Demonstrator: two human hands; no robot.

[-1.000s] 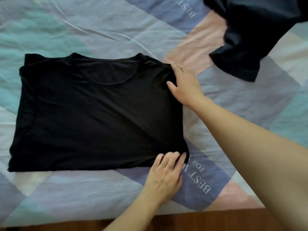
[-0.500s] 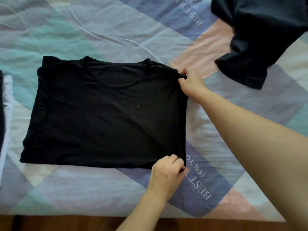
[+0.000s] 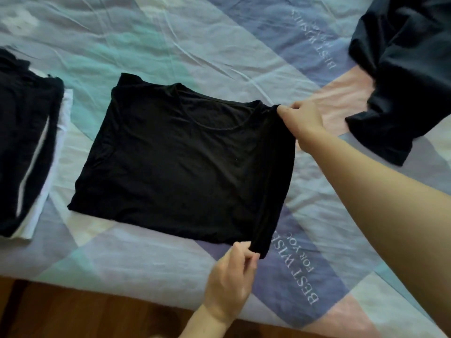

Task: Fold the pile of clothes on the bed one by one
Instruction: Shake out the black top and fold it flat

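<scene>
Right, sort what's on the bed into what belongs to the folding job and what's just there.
Belongs to the job:
- black T-shirt, pinched at its right edge by both hands
- left hand and right hand
- dark unfolded garment, upper right
- folded stack, far left

Just there:
- patterned bedsheet
- wooden floor

Her left hand (image 3: 231, 276) reaches up from the bottom edge, fingers curled with thumb and fingertips pinched together. Her right hand (image 3: 301, 121) stretches farther out on a long bare forearm, fingers also closed in a pinch.
</scene>
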